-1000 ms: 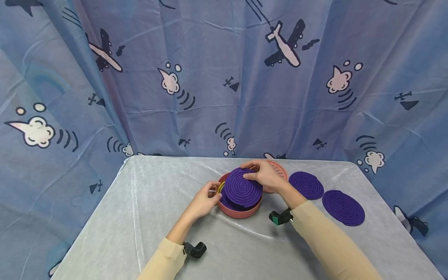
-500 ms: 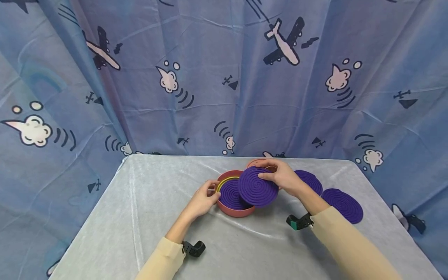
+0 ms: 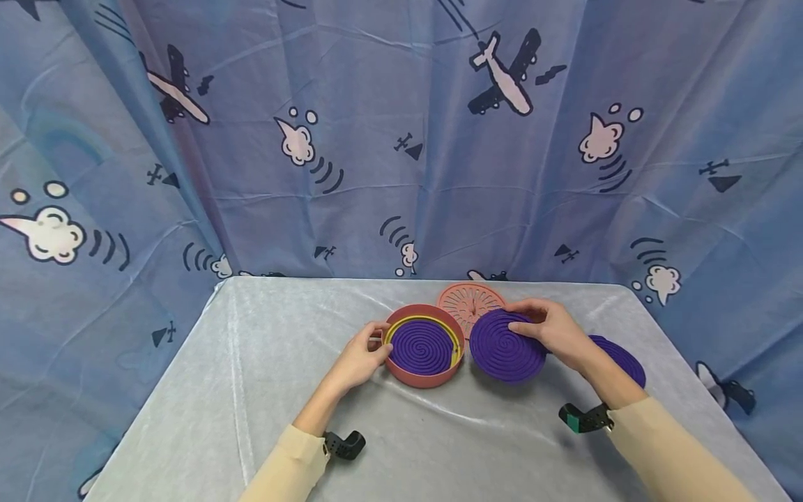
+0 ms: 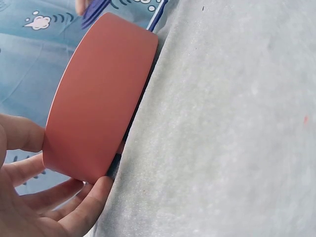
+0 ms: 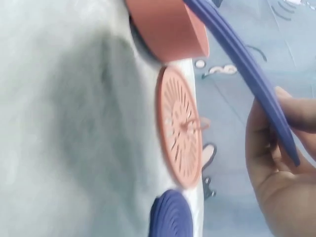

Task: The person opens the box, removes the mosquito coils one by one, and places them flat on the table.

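Observation:
My right hand (image 3: 546,331) pinches a purple spiral mosquito coil (image 3: 508,346) by its far right edge, thumb on top. The coil hangs above the table, just right of a round coral-red box (image 3: 424,381). In the right wrist view the coil (image 5: 242,59) shows edge-on between thumb and fingers. With my left hand (image 3: 359,355) I grip the left side of that box, thumb at the rim and fingers along the wall. Inside the box lie another purple coil (image 3: 422,346) and a yellow ring (image 3: 456,352) round it.
A slotted coral lid (image 3: 467,300) lies flat behind the box, a small upright piece at its centre. To the right another purple coil (image 3: 621,359) lies on the white-covered table (image 3: 301,314), partly behind my right forearm. A patterned blue curtain (image 3: 376,139) hangs along the back edge.
My right hand has carried the purple mosquito coil from over the box out to the right. The coil inside the box and the lid have come into view. My left hand stays on the box.

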Demonstrator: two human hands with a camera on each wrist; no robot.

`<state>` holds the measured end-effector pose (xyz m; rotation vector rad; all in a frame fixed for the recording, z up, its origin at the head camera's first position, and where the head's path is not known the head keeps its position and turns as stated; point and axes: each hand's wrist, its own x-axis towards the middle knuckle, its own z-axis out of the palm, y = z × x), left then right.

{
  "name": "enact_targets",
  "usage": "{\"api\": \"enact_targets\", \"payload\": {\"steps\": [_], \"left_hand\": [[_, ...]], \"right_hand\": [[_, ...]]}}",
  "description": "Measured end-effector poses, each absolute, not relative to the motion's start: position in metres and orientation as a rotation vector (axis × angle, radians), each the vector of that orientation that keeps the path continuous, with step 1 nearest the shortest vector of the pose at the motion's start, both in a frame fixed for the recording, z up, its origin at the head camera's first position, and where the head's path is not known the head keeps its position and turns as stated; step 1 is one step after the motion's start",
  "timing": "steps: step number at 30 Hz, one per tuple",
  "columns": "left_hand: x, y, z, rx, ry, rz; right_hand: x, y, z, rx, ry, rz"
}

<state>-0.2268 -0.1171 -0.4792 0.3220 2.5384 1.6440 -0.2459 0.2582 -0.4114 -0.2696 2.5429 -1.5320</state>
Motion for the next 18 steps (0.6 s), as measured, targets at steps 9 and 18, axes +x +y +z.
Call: {"api": "enact_targets", "payload": {"steps": [9, 18], "left_hand": [[-0.228, -0.117, -0.480, 0.318, 2.555, 1.638], [-0.227, -0.116, -0.480, 0.309, 2.547, 1.646]], "right_hand": [[-0.230, 0.295, -0.434, -0.173, 2.596, -1.450], [-0.218, 0.314, -0.458, -0.128, 2.642, -1.377]]}}
